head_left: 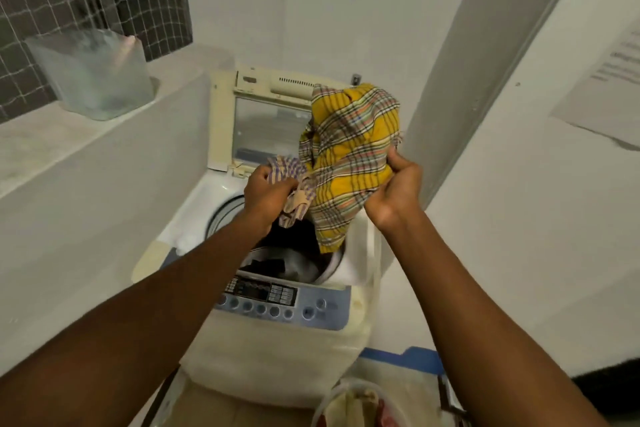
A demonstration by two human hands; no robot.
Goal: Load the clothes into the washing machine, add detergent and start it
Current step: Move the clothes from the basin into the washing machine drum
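Holding clothes above open top-loading washing machine [273, 340], lid [266, 121] raised upright at rear. Right hand [398, 191] clenched on yellow plaid garment [349, 156], lower end hanging into drum [294, 260]. Left hand [268, 194] clenched on smaller striped cloth [294, 191], just beside plaid garment. Dark clothes already inside drum. Control panel [277, 302] at front edge. Translucent plastic container [93, 76] on ledge [41, 139] at left.

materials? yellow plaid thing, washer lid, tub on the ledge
Yellow plaid garment: woven fabric, probably cotton; it drapes and bunches, matte.
Washer lid: yellowed cream plastic frame with a clear, slightly reflective window, glass or plastic.
Tub: translucent frosted plastic, likely; contents show as blurs.
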